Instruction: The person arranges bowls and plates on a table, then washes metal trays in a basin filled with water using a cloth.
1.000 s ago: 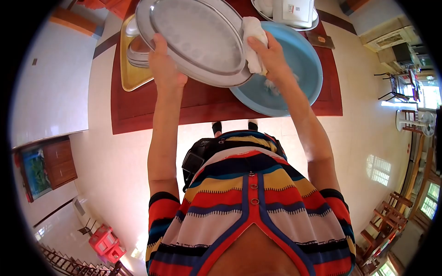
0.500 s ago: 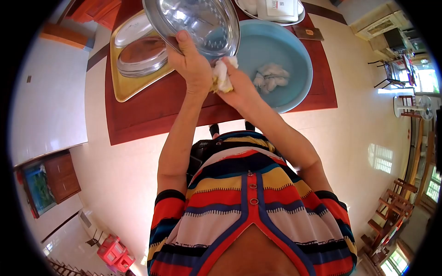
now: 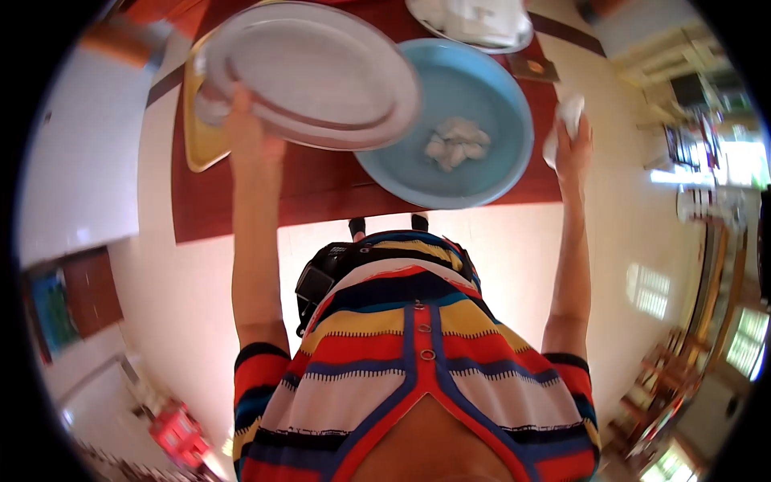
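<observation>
My left hand (image 3: pixel 250 124) grips the lower left rim of an oval metal platter (image 3: pixel 313 72), which is tilted over the table and partly covers the yellow tray (image 3: pixel 209 151). Off to the right, beyond the table's edge, my right hand (image 3: pixel 575 153) is closed around a white cloth (image 3: pixel 571 115), slightly blurred. Between my hands stands a blue basin (image 3: pixel 524 132) of water, overlapped at its left by the platter. A bunched white cloth (image 3: pixel 458 143) lies in the basin. The stack on the tray is mostly hidden.
The dark red table (image 3: pixel 297 193) carries all this. Behind the basin sits a round plate (image 3: pixel 470 42) with white items on it. A small brown flat object (image 3: pixel 534 68) lies at the right edge. Tiled floor (image 3: pixel 610 321) surrounds the table.
My hands have parted: the left has moved left with the platter, now turned to show a flatter face, and the right has swung far right with the cloth.
</observation>
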{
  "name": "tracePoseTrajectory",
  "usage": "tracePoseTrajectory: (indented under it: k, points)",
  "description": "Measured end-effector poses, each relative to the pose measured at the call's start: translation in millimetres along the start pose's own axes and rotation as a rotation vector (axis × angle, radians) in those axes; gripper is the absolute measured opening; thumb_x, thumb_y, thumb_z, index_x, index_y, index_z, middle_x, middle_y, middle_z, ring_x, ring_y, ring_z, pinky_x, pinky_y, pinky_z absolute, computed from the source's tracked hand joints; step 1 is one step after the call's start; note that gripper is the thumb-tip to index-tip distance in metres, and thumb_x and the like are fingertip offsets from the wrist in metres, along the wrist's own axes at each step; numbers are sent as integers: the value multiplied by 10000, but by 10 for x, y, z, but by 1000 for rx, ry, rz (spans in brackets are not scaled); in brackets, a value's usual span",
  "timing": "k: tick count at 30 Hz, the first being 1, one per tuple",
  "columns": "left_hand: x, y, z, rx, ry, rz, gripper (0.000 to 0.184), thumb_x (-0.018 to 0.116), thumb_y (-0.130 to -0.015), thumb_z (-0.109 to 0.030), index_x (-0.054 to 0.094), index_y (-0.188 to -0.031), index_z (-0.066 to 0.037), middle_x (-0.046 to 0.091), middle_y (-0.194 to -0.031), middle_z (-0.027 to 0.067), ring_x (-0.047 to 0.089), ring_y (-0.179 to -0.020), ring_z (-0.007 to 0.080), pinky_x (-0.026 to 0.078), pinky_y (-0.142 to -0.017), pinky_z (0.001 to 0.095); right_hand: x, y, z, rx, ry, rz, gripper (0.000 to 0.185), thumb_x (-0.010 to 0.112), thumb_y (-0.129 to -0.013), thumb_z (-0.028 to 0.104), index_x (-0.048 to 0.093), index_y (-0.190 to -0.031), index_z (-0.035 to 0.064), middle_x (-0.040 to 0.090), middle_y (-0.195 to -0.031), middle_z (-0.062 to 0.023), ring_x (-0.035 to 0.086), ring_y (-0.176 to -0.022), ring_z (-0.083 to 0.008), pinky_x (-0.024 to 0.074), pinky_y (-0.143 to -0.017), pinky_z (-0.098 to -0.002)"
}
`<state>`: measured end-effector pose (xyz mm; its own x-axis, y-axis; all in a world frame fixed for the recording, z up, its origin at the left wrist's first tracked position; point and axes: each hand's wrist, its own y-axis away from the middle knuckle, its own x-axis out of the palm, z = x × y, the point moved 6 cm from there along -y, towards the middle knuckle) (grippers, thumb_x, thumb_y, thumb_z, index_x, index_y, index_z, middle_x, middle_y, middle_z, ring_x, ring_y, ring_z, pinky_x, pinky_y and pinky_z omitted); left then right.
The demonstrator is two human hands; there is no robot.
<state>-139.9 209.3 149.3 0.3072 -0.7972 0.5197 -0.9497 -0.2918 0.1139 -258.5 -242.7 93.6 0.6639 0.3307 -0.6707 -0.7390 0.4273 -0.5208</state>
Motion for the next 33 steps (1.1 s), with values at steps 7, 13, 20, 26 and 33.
tracePoseTrajectory:
  k: [7,13,20,26,33]
  points:
    - [-166,259,318,-178,178,-78,412,453,-931,-241,401,-1254,9,494,-1230,140,491,-1108,251,402,-962,388,712,523,-762,-71,315,464,513,579,-787,129,424,-1270,201,507,-1016,-175,504,-960,-378,426,-781,-480]
    - [-454,334,127,-219,208,-119,440,380,-955,-300,377,-1258,20,473,-1241,156,482,-1115,261,401,-960,393,501,192,-607,-151,667,536,664,662,-749,200,350,-1320,67,398,-1282,-225,426,-1153,-368,367,-943,-439]
    - [-1431,62,-178,-179,205,-205,442,304,-972,-303,361,-1254,33,467,-1238,162,463,-1138,273,375,-983,396,399,554,2247,-190,-497,657,235,566,-838,91,560,-1067,36,588,-935,-93,580,-768,-184,456,-691,-283]
    - [-2667,-185,-421,-131,234,-331,437,329,-966,-296,380,-1248,34,458,-1258,168,464,-1139,272,365,-990,388,2253,2037,3332,634,-952,1406,311,459,-930,293,449,-1102,34,578,-886,-111,613,-725,-201,496,-632,-280]
    - [-3801,-275,-481,-139,231,-455,447,312,-971,-283,329,-1280,39,428,-1281,164,435,-1166,278,362,-990,397,3094,2581,4001,708,-903,1504,268,517,-895,244,467,-997,1,567,-726,-79,566,-553,-122,445,-485,-218]
